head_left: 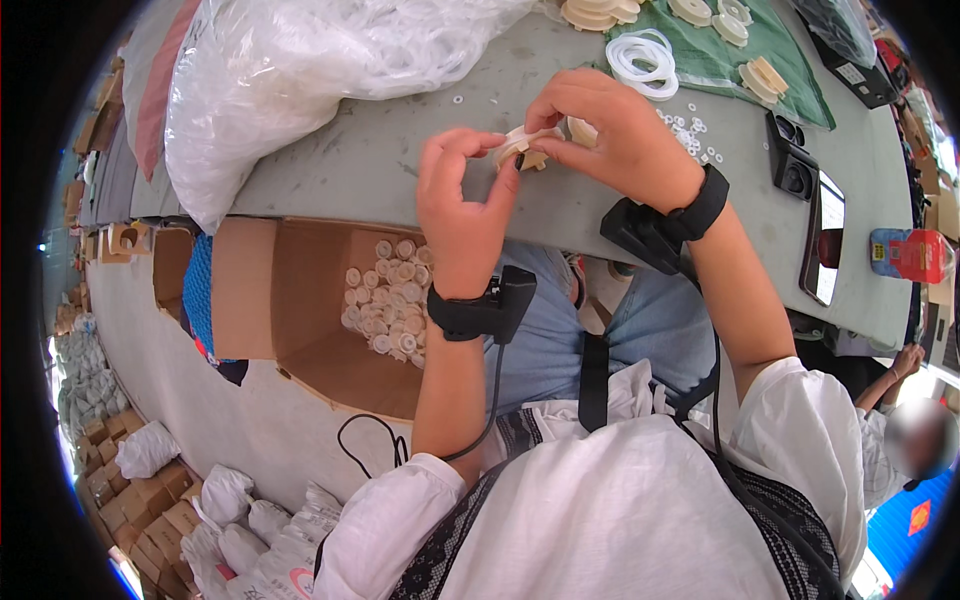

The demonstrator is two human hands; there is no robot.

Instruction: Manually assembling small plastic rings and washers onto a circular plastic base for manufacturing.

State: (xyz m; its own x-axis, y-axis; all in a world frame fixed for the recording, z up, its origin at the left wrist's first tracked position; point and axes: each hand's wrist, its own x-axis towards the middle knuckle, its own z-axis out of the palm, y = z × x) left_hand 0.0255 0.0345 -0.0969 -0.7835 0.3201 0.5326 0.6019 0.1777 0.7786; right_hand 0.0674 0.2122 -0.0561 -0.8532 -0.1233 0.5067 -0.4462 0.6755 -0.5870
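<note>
Over the near edge of the grey table (380,150), my left hand (460,195) and my right hand (615,130) meet at a small cream plastic round part (514,143). My left thumb and fingertips pinch it from the left. The right thumb and forefinger grip its other side, where a pale rim shows. Another cream piece (582,132) lies partly hidden beneath my right hand. Small white washers (690,130) are scattered just right of that hand. Beyond it sits a stack of white translucent rings (641,64).
A large clear bag of white rings (330,60) covers the back left. Below the table edge, an open cardboard box (310,290) holds many round cream parts (390,300). Cream parts (763,80) rest on green cloth (800,60). A phone (824,240) lies right. A person (885,450) is at lower right.
</note>
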